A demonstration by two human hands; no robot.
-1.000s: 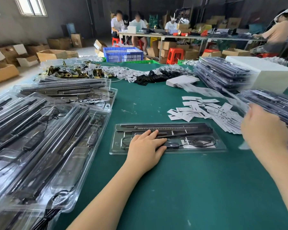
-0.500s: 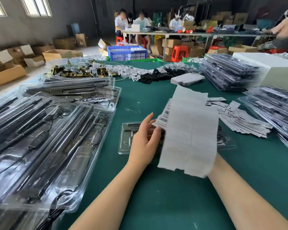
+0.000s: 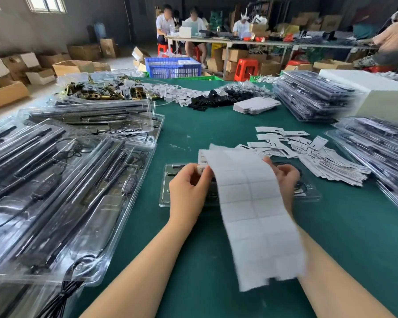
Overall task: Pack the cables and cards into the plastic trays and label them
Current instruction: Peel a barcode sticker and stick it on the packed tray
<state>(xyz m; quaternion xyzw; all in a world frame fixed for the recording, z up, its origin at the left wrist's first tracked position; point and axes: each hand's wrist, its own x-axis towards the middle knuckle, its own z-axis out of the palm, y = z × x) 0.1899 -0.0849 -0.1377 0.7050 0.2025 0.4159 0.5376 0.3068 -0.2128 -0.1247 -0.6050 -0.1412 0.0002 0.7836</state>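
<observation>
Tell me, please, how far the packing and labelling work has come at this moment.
Done: closed clear plastic trays with black cables stand stacked at the right. In hand: the left hand pinches a barcode label at the top of the long white label backing sheet, which the right hand holds over the clear tray on the green table. Left: label this tray; many trays lie at the left, their label state unclear.

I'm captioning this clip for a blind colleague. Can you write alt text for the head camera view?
Two hands hold a long white label strip above a clear plastic tray on a green table; the left hand pinches a barcode label at its top edge, the right hand grips the other edge. Packed trays are stacked left and right, with loose cards beyond.
</observation>
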